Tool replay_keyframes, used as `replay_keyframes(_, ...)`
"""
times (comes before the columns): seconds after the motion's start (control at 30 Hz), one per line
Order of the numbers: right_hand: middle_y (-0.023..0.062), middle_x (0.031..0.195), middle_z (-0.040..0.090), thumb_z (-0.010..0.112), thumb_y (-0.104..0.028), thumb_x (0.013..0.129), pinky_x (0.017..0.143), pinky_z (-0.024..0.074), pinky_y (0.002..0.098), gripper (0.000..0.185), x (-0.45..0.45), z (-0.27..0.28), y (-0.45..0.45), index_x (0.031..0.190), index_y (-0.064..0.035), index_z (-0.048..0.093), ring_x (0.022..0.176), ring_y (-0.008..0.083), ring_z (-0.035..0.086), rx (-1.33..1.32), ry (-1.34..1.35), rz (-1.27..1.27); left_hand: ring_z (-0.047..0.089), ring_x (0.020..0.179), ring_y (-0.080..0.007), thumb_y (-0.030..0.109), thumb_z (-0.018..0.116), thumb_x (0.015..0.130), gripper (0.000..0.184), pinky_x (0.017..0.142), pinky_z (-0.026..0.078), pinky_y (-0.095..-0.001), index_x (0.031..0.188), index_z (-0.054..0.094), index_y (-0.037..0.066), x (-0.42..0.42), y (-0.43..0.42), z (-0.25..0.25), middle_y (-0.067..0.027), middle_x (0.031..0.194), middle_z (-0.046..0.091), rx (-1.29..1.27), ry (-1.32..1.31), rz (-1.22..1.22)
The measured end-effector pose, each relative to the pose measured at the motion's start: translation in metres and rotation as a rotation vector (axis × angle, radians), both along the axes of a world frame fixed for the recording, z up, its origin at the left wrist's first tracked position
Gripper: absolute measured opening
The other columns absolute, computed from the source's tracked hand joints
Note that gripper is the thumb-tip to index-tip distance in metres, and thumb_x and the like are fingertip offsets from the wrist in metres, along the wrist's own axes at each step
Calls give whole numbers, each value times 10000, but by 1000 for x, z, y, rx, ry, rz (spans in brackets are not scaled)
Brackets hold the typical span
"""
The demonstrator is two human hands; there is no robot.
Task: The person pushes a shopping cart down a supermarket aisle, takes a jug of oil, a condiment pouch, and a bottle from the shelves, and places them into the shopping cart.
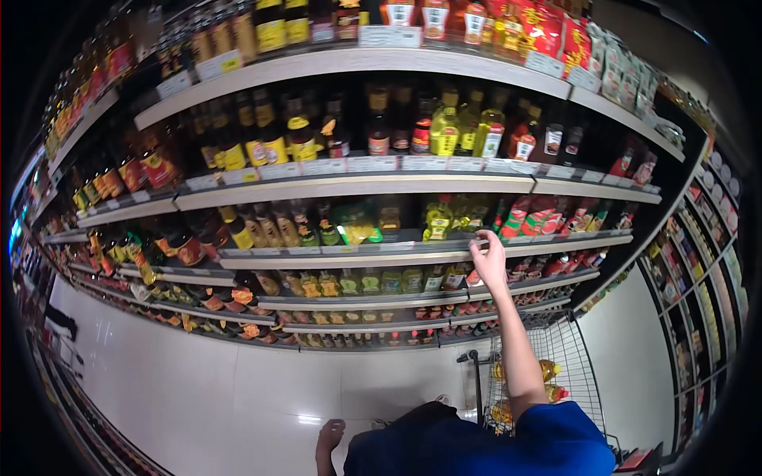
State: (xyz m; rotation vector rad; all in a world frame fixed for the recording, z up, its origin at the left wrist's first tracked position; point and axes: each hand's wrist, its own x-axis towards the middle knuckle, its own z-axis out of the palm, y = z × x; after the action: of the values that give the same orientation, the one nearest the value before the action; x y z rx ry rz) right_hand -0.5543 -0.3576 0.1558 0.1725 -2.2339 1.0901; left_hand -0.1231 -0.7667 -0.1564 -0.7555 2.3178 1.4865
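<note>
My right hand (489, 262) reaches up to the front edge of a middle shelf (381, 258). Its fingers are bent and apart, with nothing visible in them; contact with the shelf edge is unclear. Just behind it stand yellow-green oil bottles (437, 221). To its right are red and green pouches (542, 218). Below the hand, a lower shelf holds a bottle with a red label (454, 278). My left hand (331, 435) hangs low beside my body, fingers loosely bent, holding nothing that I can see.
A wire shopping cart (583, 373) stands at my right, with yellow oil bottles (549, 370) inside. Dark sauce bottles (301, 139) and red packets (542, 30) fill upper shelves. Another shelf unit (698, 262) rises at the far right. Pale tiled floor (262, 389) runs along the aisle.
</note>
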Motion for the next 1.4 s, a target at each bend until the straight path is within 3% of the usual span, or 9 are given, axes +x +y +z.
replay_keyframes(0.17,131,1001,649,707,-150,852,740,509,359,331,-13,8,75,1136,-16,602,719,217,615,-17,144,-216,719,875,-220,318,691,907,388,772,567,-337,1166,659,31,-31,30,12,-175,1013,724,101,-79,-6)
replay_keyframes(0.4,187,1100,633,721,-246,871,760,513,364,453,-21,9,143,1207,10,558,710,229,608,-62,32,-278,709,923,-239,341,692,903,483,781,551,-336,1256,600,23,-70,93,25,-205,1097,697,97,-111,-158)
replay_keyframes(0.53,195,1061,627,742,-285,845,760,509,375,548,-45,-12,167,1255,19,543,735,251,609,-141,-96,-197,691,874,-198,299,703,920,447,785,546,-309,1260,591,30,-90,132,43,-165,1037,694,96,-186,-218)
replay_keyframes(0.67,167,988,652,781,-309,825,773,519,359,622,-70,-14,169,1272,48,537,801,225,620,-81,-48,-240,699,967,-245,358,692,915,513,828,543,-339,1288,567,30,-100,148,36,-198,1102,696,131,-194,-349)
replay_keyframes(0.73,232,1069,658,806,-383,779,891,509,414,748,-84,-16,168,1276,91,510,1005,350,645,-66,-72,-264,698,972,-241,364,693,919,514,831,542,-333,1290,564,33,-106,151,33,-196,1101,697,127,-196,-398)
replay_keyframes(0.8,264,1095,644,816,-421,757,902,505,444,790,-96,-18,165,1247,112,499,1052,404,625,5,-73,-294,694,959,-241,377,691,926,526,829,539,-326,1301,553,35,-115,156,38,-195,1111,691,108,-207,-412)
replay_keyframes(1.0,270,1066,608,830,-405,744,858,504,517,651,-109,-27,157,1074,28,472,1029,454,598,31,-216,-254,687,947,-241,392,703,916,553,825,537,-326,1315,546,42,-124,169,53,-190,1126,684,78,-191,-372)
replay_keyframes(1.3,238,1130,618,784,-272,727,887,485,505,631,-102,-42,152,1221,-12,491,1070,421,600,-12,-144,-291,679,994,-249,409,709,907,561,856,538,-342,1310,563,47,-85,147,22,-189,1151,680,162,-209,-347)
replay_keyframes(1.4,242,1037,668,793,-256,702,885,505,485,604,-99,-39,150,1199,-17,548,1021,429,630,-90,-147,-312,677,1006,-250,411,709,906,559,865,537,-346,1307,567,48,-83,136,19,-189,1157,679,161,-202,-343)
